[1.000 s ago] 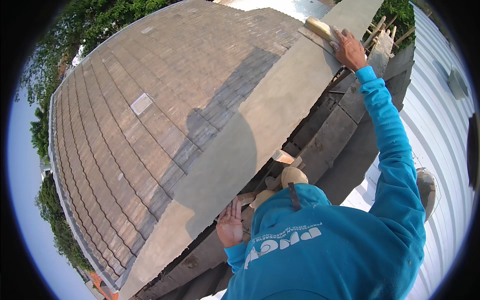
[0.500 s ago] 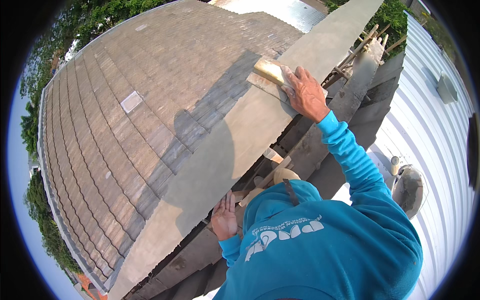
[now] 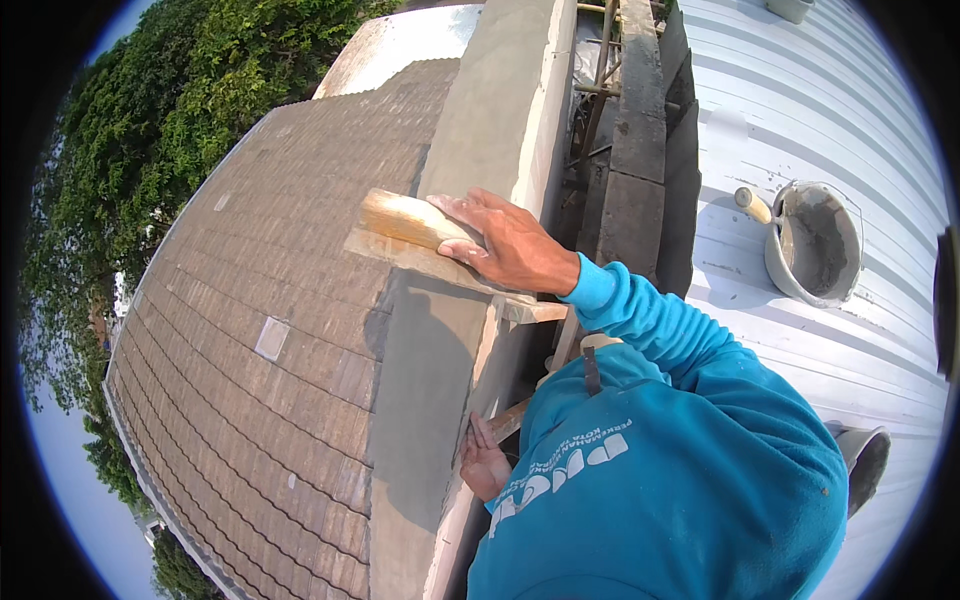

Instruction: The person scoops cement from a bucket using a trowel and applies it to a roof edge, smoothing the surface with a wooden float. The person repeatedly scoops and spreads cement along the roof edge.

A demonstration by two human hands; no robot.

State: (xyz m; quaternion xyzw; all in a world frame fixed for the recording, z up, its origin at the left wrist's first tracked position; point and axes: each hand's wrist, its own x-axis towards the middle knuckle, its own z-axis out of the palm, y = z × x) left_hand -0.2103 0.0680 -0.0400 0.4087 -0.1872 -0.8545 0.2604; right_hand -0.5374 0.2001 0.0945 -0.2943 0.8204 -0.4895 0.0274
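My right hand (image 3: 512, 242) is closed around the thick wooden grip of a plastering float (image 3: 408, 222). The float's flat wooden board lies crosswise over the smooth grey plastered top of a narrow wall (image 3: 425, 370), and one end sticks out past the edge on my side. My left hand (image 3: 484, 464) holds nothing; its fingers are stretched out close against the wall's near side, below the top edge. I cannot tell how firmly it presses there.
Left of the wall slopes a brown tiled roof (image 3: 250, 400). To the right, a bucket (image 3: 822, 245) of grey mortar, with a handled tool in it, stands on a white corrugated metal roof (image 3: 730, 200). Another container (image 3: 862, 462) is lower right. A gap with bamboo scaffolding (image 3: 597, 90) runs beside the wall.
The view has turned, so the wall runs more upright and the mortar bucket shows fully. My right hand has drawn the float closer along the wall top. The left hand stays at the wall's side.
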